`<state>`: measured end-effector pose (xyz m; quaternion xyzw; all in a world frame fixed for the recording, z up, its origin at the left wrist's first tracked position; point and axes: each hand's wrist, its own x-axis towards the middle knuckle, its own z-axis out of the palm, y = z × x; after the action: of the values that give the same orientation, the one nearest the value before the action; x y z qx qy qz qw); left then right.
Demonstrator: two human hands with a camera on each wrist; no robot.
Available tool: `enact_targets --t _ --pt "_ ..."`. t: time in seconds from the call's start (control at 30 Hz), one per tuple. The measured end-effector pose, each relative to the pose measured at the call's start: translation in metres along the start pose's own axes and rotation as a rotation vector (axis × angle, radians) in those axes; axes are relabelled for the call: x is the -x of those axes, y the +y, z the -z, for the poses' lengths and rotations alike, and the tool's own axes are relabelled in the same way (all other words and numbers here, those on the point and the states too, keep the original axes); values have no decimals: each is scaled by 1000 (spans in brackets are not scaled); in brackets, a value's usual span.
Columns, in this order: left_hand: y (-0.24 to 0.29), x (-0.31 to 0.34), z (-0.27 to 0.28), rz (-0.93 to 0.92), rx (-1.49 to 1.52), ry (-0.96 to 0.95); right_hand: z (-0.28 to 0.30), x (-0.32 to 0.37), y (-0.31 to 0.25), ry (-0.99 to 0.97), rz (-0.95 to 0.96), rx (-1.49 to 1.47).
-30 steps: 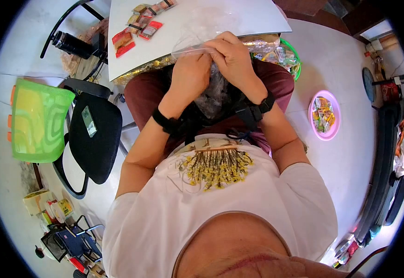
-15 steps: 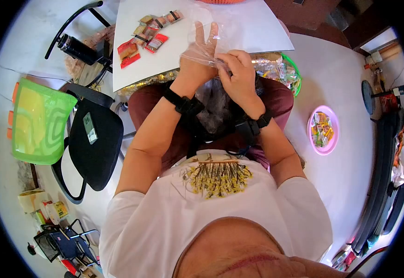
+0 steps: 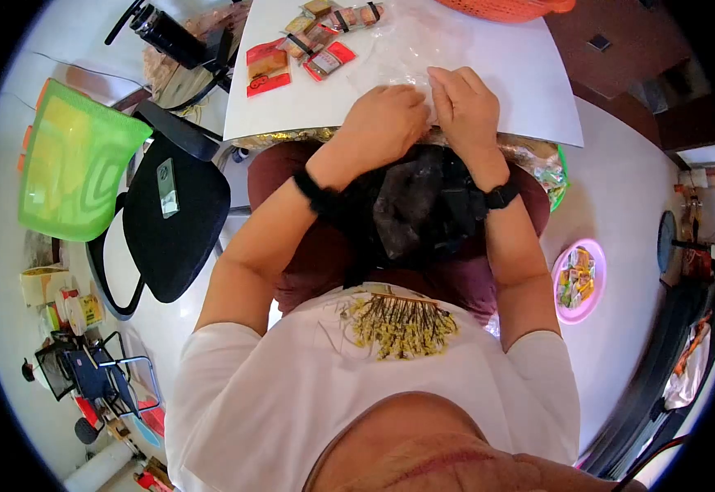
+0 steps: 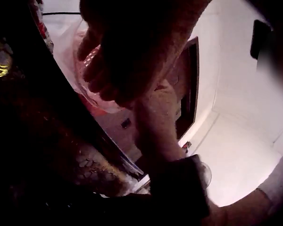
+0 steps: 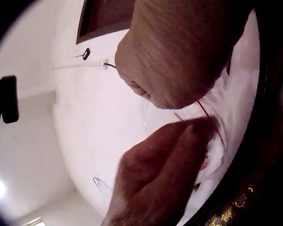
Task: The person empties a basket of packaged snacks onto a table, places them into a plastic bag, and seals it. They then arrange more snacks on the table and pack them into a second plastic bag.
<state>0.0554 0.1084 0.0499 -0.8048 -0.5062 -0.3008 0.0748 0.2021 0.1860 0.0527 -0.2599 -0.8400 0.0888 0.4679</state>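
A clear plastic bag [image 3: 410,45] lies spread over the white table [image 3: 529,90], its near edge at both hands. My left hand [image 3: 386,123] grips that edge with curled fingers, seen from the back. Close beside it, my right hand [image 3: 465,107] pinches the bag between thumb and fingers. The left wrist view shows the thin film of the bag [image 4: 82,77] around the left hand's dark fingers. In the right wrist view the left hand [image 5: 165,165] comes up close below the right hand [image 5: 174,56]. The fingertips are mostly hidden.
Several snack packets [image 3: 324,59] lie on the table's left. An orange basket [image 3: 509,6] stands at its far edge. A pink basin [image 3: 580,283] with packets sits on the floor at right. On the left is a black chair [image 3: 185,246] with a phone [image 3: 167,189].
My left hand, earlier spread inside the bag, has come out and grips its edge beside the right hand. The bag has moved down onto the table. The head view has shifted, showing more of the orange basket.
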Motion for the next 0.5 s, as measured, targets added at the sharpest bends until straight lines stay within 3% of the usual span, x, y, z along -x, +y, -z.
enact_targets --t 0.07,0.13,0.2,0.27,0.37,0.47,0.5 --pt "2 11 31 37 93 56 -3 -3 -2 -22 -67 -38" --pt "-11 20 52 226 -22 180 -3 -1 -7 -42 -113 -70" --pt "-59 21 57 189 -221 370 -2 0 -13 -61 -133 -93" --pt "-104 21 63 269 -353 297 -1 0 -18 -73 -165 -108" --pt "-147 22 62 525 -439 4 2 -2 -19 -58 -170 -112" --pt "-159 16 62 723 -312 -194 2 -1 -18 -35 -156 -139" --pt "-161 15 62 707 -304 -183 2 -1 -18 -28 -154 -152"
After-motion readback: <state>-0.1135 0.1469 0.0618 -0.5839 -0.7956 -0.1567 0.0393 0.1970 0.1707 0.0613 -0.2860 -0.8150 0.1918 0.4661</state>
